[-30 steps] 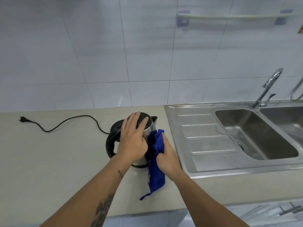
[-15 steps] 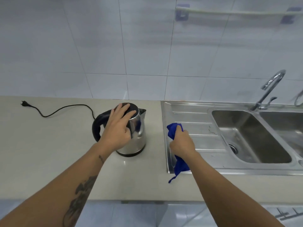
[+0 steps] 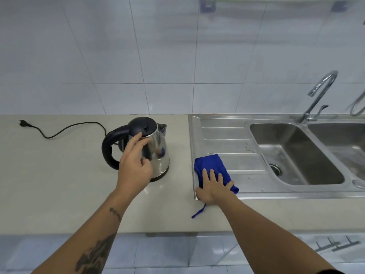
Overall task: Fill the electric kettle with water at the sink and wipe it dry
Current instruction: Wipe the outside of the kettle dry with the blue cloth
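Note:
A steel electric kettle (image 3: 158, 149) with a black lid and handle stands upright on the beige counter (image 3: 49, 175), left of the sink. My left hand (image 3: 134, 169) is in front of its side, fingers loose and apart, fingertips just below the lid. A folded blue cloth (image 3: 211, 163) lies on the steel drainboard (image 3: 227, 135) at its front left corner. My right hand (image 3: 212, 187) rests flat on the cloth's near end with fingers spread. A thin blue loop hangs over the counter edge.
The kettle's black cord (image 3: 65, 129) trails left across the counter to an unplugged plug (image 3: 22, 122). Right of the drainboard are a steel basin (image 3: 292, 155) and a curved faucet (image 3: 320, 91), with a second basin at the far right. White tiles cover the wall behind.
My right hand took the blue cloth off the kettle's side and laid it flat on the drainboard. My left hand slid off the kettle's lid and opened in front of its side.

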`<action>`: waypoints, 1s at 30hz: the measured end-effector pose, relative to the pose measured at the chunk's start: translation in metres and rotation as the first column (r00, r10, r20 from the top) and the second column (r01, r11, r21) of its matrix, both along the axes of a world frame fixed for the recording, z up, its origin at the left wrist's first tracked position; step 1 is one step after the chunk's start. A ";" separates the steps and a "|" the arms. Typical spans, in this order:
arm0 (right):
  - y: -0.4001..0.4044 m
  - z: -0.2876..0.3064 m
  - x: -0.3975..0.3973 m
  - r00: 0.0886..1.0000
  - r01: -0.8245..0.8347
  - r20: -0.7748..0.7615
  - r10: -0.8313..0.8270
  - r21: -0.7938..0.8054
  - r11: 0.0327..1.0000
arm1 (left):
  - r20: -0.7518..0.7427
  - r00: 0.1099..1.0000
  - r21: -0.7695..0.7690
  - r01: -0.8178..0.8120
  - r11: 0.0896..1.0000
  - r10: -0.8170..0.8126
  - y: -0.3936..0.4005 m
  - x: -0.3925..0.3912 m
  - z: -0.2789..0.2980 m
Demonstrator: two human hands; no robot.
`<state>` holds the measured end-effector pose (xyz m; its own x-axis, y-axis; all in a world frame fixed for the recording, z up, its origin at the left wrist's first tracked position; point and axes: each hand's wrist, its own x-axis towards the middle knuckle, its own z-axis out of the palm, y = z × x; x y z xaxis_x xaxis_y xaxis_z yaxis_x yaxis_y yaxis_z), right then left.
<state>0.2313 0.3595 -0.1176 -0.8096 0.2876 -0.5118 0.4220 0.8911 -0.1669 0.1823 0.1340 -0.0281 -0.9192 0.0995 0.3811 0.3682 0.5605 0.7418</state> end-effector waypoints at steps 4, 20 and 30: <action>-0.017 0.023 -0.012 0.993 -0.056 -0.101 0.053 -0.026 0.998 | 0.043 0.999 0.092 -0.018 0.996 0.014 -0.011 -0.002 0.010; -0.091 0.085 -0.073 0.903 -0.048 -0.270 -0.334 -0.836 0.546 | 0.616 0.767 0.473 -0.542 0.695 0.179 -0.082 -0.038 -0.022; -0.093 0.088 -0.105 0.954 0.101 -0.080 -0.288 -0.820 0.563 | 0.660 0.747 0.597 -0.457 0.660 -0.080 -0.111 -0.071 -0.036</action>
